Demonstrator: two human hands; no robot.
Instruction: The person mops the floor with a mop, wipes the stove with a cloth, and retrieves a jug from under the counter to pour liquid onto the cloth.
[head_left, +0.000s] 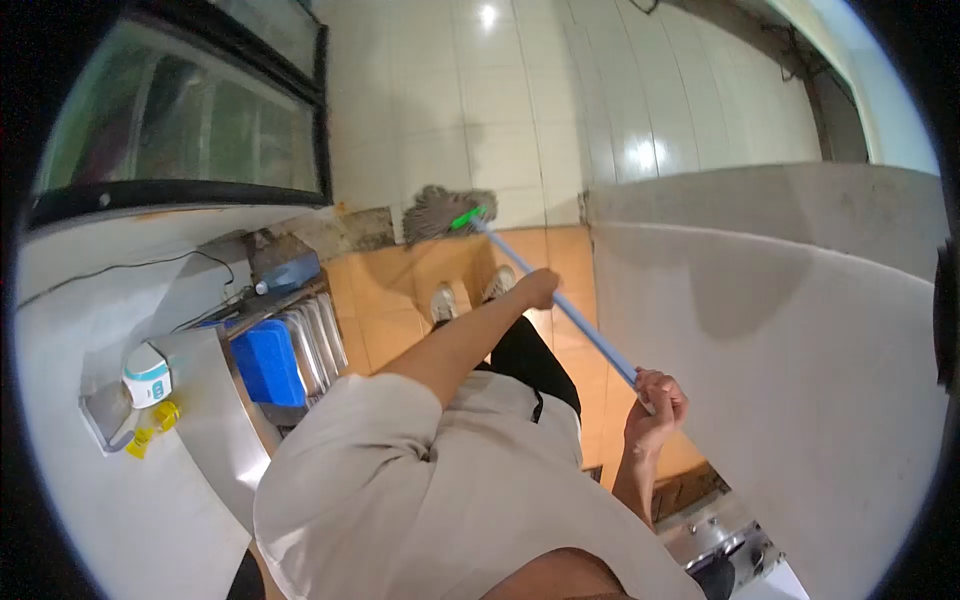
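Note:
A mop with a light blue handle (595, 338) slants across the middle of the view. My left hand (540, 288) is closed round the handle partway down. Farther up, near the handle's top end, my right hand (660, 400) grips it with the fingers wrapped round. At the lower end a green clamp (467, 217) holds the grey mop head (432, 213), which lies spread where the pale tiles (500, 150) meet the orange tiles (375, 300). Both of my shoes (445, 303) stand on the orange tiles, just behind the mop head.
A white wall (770, 370) runs along the right. On the left are a dark-framed glass panel (200, 120), a blue tray (268, 362) beside metal trays (315, 335), and a metal counter (205, 385). A white container (148, 377) stands near a yellow item (155, 428).

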